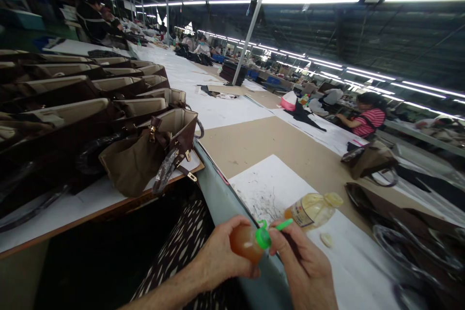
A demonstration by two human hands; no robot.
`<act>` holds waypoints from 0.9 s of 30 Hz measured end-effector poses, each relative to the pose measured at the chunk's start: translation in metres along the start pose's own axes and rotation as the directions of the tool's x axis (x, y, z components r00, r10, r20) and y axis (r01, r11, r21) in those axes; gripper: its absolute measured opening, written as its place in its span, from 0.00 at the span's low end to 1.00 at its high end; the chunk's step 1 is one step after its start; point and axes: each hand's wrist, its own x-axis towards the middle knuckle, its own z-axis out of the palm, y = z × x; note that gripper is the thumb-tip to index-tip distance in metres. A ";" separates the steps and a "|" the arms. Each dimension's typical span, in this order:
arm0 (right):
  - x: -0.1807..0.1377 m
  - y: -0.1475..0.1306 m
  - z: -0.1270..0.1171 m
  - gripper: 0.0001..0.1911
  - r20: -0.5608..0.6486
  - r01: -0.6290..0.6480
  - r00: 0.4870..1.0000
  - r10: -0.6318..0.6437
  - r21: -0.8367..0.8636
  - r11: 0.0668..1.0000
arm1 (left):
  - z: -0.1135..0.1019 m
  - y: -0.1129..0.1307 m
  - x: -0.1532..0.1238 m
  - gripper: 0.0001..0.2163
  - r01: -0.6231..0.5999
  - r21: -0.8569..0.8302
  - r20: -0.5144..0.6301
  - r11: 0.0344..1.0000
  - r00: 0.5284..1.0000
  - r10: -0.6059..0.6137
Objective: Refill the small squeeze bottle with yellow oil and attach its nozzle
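Observation:
My left hand [221, 252] grips a small bottle of amber liquid [244, 243] at the table's near edge. Its green cap [263, 237] carries a thin green nozzle pointing right. My right hand [303, 264] pinches that cap and nozzle with thumb and fingers. Just beyond lies a larger clear bottle of yellowish liquid [313, 209] on its side on a white sheet [269, 179]. A small pale lump [326, 240] rests on the sheet beside it.
Rows of brown handbags [145, 155] stand on the left table. More brown bags [368, 161] lie at the right on the long work table [276, 140]. A person in a striped shirt [366, 116] sits far right; other people work in the distance.

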 end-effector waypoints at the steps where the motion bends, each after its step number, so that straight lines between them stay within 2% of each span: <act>1: 0.000 0.001 0.001 0.13 0.010 -0.013 1.000 0.012 0.025 1.000 | 0.000 -0.001 0.000 0.25 0.002 0.010 -0.006 1.000 1.000 -0.002; 6: 0.000 0.009 0.002 0.12 0.082 -0.117 0.991 0.105 0.157 0.981 | 0.001 0.005 -0.001 0.25 0.032 -0.026 0.000 0.999 0.999 -0.032; 8: 0.000 0.016 -0.003 0.15 0.123 -0.159 0.983 0.136 0.197 0.967 | 0.002 0.007 -0.001 0.26 0.044 -0.030 0.010 0.999 0.999 -0.043; 11: 0.004 0.021 -0.013 0.20 0.195 -0.092 0.979 0.064 0.134 0.987 | 0.000 0.005 -0.001 0.27 0.034 -0.030 0.052 0.999 0.998 -0.033; 15: 0.011 0.016 -0.025 0.16 0.324 0.054 0.944 -0.068 0.051 0.997 | -0.006 -0.001 -0.001 0.30 0.040 -0.041 0.147 0.998 0.989 -0.033; 18: 0.016 0.012 -0.029 0.12 0.395 0.042 0.915 -0.081 0.106 0.993 | -0.010 0.002 -0.002 0.30 0.075 -0.032 0.214 0.997 0.975 -0.066; 22: 0.021 0.016 -0.031 0.09 0.441 0.030 0.891 -0.105 0.174 0.984 | -0.013 0.008 -0.004 0.29 0.110 0.042 0.234 0.993 0.965 -0.117; 27: 0.025 0.021 -0.035 0.10 0.528 0.025 0.841 -0.119 0.182 0.983 | -0.015 0.006 0.001 0.34 0.231 0.070 0.273 0.970 0.931 -0.242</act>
